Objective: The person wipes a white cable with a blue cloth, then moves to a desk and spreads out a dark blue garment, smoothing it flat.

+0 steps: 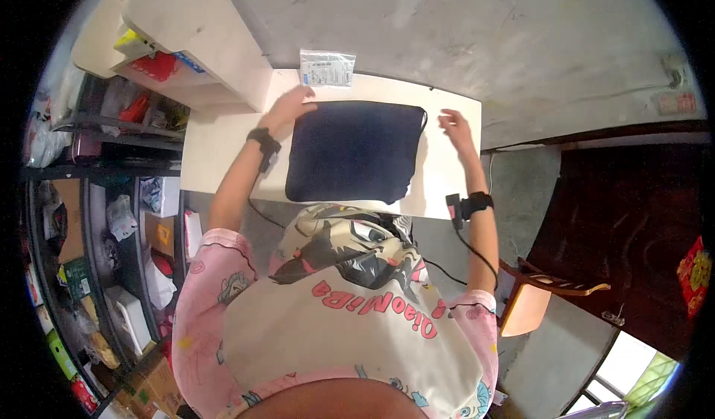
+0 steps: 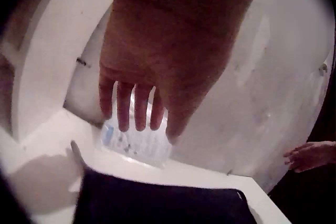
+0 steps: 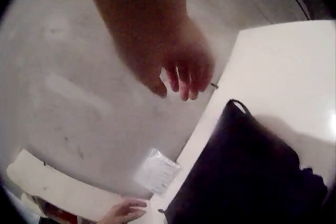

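Observation:
A dark navy piece of cloth (image 1: 354, 152) lies flat in a rough rectangle on the white table, with a thin loop (image 3: 240, 107) sticking out at its far right corner. My left hand (image 1: 289, 111) is raised beside the cloth's far left corner, and the left wrist view shows its fingers (image 2: 124, 109) extended and holding nothing. On the other side, my right hand (image 1: 457, 130) hovers off the cloth's right edge with fingers loosely bent and nothing in them. Behind the cloth, a clear plastic packet (image 1: 328, 69) with a printed white label leans at the wall.
The white table (image 1: 216, 147) meets a grey wall (image 1: 462, 32) at the back. A pale shelf unit (image 1: 197, 28) rises at the table's left end. Dark shelving (image 1: 134, 169) full of household goods stands further left. A wooden chair (image 1: 525, 307) is at the right.

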{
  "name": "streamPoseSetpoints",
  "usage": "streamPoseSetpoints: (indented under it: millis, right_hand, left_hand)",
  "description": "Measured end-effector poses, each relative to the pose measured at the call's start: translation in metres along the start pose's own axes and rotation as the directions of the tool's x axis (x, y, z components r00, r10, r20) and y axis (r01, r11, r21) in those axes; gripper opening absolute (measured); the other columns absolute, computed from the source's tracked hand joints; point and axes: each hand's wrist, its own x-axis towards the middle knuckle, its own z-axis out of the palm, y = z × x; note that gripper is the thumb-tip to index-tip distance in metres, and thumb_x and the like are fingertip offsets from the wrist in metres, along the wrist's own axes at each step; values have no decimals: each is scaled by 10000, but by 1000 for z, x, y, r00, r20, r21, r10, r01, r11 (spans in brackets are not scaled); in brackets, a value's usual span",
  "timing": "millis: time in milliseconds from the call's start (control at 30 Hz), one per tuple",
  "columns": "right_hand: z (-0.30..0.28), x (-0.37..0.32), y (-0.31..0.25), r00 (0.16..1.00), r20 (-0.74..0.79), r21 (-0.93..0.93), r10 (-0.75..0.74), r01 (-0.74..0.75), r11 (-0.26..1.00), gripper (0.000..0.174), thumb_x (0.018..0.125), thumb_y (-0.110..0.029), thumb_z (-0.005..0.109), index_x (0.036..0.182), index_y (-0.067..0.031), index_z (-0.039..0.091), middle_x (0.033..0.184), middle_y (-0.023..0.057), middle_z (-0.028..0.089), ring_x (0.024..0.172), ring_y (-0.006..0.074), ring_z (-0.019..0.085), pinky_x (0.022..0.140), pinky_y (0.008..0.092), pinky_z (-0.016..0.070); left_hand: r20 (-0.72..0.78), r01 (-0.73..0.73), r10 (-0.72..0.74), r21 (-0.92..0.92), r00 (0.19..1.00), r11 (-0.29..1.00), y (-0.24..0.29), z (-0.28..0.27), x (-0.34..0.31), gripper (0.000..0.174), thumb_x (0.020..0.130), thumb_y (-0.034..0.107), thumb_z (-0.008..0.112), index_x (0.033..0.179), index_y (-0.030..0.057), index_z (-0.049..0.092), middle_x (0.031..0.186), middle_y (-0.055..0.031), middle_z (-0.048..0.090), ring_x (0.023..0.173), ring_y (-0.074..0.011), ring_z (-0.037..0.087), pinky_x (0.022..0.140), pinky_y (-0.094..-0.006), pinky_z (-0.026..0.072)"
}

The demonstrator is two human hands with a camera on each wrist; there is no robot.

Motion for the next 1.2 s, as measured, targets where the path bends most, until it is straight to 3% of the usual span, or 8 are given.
streamPoseSetpoints:
  millis: [33,100,167,267,333,600,833,1200]
  right_hand:
    - [12,-6,0,992,109,150,60,-76,986,300,778,-229,604,1021,-58,570,831,85,623,758,163,593,666,294,469]
    - [40,-18,12,986,164,-63,-10,21,998,307,757,-214,627,1006,-43,568,818,101,627,741,208,606,674,304,480]
    - [72,-27,29,973,229,-127,-13,43,991,345,732,-204,650,1016,-34,554,898,141,610,824,266,593,745,329,470]
    - [91,-25,40,918,398,-282,4,117,952,553,656,-222,711,1124,-36,484,1251,200,400,1151,319,395,949,378,344]
    - [99,-25,47,938,346,-323,-11,131,937,641,635,-233,728,1168,-26,441,1284,207,353,1181,334,351,975,378,317]
    - [114,-22,40,949,306,-579,-76,248,777,1016,521,-307,794,1313,-6,233,1384,206,173,1275,360,178,1047,405,207]
    - [117,11,32,965,253,-584,-71,211,784,1073,484,-332,804,1332,-32,217,1391,194,167,1275,364,175,1029,400,233]
    - [128,-7,48,947,316,-656,-56,260,708,1012,593,-348,754,1323,31,164,1364,282,119,1251,447,144,1033,438,205]
  left_hand:
    - [81,-64,54,125,995,990,2,12,-8,285,739,212,621,962,57,535,933,-133,542,906,-295,518,790,-372,418]
    - [207,-89,64,116,976,989,24,30,-34,326,707,197,631,974,46,522,990,-131,512,944,-298,490,813,-378,405]
    - [275,-114,67,159,959,981,7,63,-56,630,687,303,677,1188,23,417,1243,-198,377,1162,-350,350,965,-391,320]
    - [307,1,-89,276,948,961,21,80,-75,857,648,372,709,1303,34,272,1349,-244,205,1249,-396,206,1011,-460,242]
    - [300,148,-231,275,925,950,21,92,-80,995,606,397,734,1336,18,173,1378,-264,82,1275,-420,103,1003,-538,184]
    - [293,187,-333,431,896,883,29,108,-56,1329,412,478,802,1333,-52,3,1361,-318,-81,1262,-478,-47,955,-637,115]
    - [314,315,-499,486,807,815,16,126,-9,1513,295,505,824,1307,-28,-167,1320,-317,-236,1222,-486,-197,918,-684,50]
    - [269,208,-394,526,879,825,9,129,-41,1448,353,581,774,1333,9,-126,1361,-276,-180,1258,-457,-127,917,-684,101]
